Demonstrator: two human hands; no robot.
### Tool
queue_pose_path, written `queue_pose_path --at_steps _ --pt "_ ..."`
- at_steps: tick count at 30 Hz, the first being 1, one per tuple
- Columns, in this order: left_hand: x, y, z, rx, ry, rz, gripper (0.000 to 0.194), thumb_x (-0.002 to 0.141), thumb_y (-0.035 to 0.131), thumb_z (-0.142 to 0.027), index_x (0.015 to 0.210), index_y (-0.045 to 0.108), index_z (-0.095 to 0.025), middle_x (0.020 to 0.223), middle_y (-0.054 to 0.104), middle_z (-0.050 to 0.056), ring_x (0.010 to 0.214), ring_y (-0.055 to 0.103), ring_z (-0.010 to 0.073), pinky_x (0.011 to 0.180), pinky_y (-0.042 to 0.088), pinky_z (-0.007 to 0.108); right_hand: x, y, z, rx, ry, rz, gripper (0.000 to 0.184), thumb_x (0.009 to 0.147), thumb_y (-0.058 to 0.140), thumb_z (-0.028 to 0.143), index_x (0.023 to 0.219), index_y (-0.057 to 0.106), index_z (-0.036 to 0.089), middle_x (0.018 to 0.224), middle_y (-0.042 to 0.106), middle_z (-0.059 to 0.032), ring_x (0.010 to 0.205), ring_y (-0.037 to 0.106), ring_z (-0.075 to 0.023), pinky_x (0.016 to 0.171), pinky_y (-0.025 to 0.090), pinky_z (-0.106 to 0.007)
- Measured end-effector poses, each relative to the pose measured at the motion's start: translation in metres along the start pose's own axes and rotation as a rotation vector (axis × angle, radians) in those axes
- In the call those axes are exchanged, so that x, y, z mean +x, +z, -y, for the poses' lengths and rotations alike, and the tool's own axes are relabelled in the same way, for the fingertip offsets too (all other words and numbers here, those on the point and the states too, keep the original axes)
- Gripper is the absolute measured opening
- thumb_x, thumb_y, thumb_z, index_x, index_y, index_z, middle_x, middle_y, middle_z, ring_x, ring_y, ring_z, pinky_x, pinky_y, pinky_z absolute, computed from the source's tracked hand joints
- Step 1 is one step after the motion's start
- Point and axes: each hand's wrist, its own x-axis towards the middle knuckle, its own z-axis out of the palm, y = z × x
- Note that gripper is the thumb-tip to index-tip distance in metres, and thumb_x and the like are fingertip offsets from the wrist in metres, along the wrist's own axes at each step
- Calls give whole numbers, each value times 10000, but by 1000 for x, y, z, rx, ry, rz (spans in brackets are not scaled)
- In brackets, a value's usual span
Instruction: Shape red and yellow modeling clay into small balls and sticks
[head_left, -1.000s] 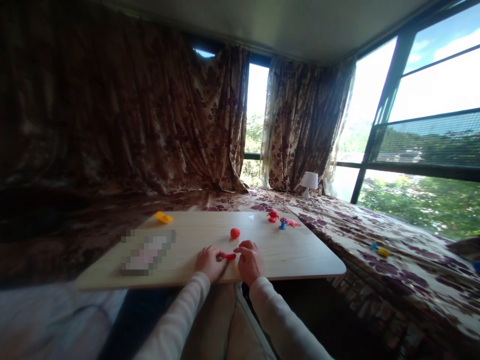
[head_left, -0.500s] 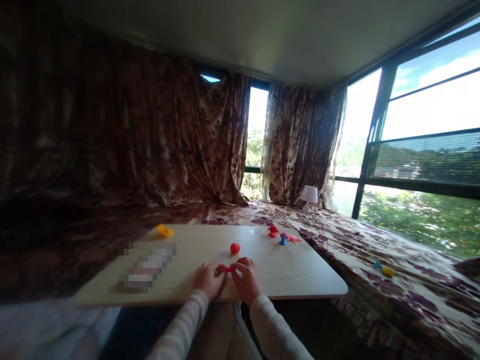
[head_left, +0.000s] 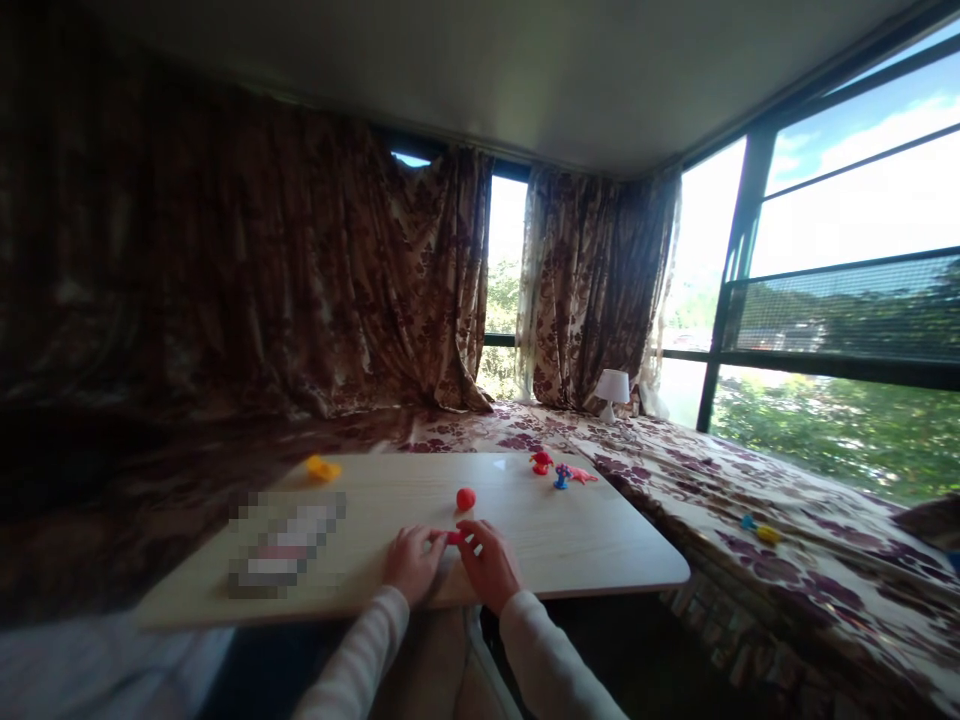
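Observation:
My left hand (head_left: 412,563) is closed at the near side of the table, its thumb and fingers pinching a small, elongated red piece (head_left: 454,538). My right hand (head_left: 489,565) meets that piece's right end with thumb and fingertips, partly covering it. The piece looks like soft modelling clay, but its exact kind is too small to tell. Just beyond my fingers, a round red ball (head_left: 466,499) rests on the table.
The pale wooden table (head_left: 600,555) holds a yellow toy (head_left: 323,468), a red toy figure (head_left: 541,462), a blue figure (head_left: 562,477) and a flat pinkish-red piece (head_left: 583,475). A pixelated item (head_left: 289,545) lies left. On the flowered cover stand a lamp (head_left: 612,390) and a blue-and-yellow toy (head_left: 765,534).
My right hand's fingers have shifted slightly and now cover the red piece differently, with less of it showing. The whole view has turned a little to the right.

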Motion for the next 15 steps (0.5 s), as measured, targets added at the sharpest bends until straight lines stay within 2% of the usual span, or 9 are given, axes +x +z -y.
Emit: queue_pose_path --at_steps 6,12,15 --pt "-1 0 0 -4 17 1 118 763 563 -184 771 680 -193 854 689 45 902 588 191 848 436 313 1 1 -6 32 7 8 308 734 471 109 996 609 194 844 615 -25 656 586 -122 597 484 -227" --pt "-2 0 0 -18 29 5 93 710 640 -260 754 679 -188 831 690 47 872 596 203 831 445 335 1 1 -5 20 17 20 292 746 489 110 998 615 186 835 602 -24 673 580 -126 641 485 -244" --pt "-1 1 1 -22 29 -3 88 709 637 -242 762 683 -187 816 690 43 865 598 199 828 447 329 1 1 -4 -63 9 28 251 768 521 140 988 635 182 880 616 -44 749 586 -150 709 478 -271"
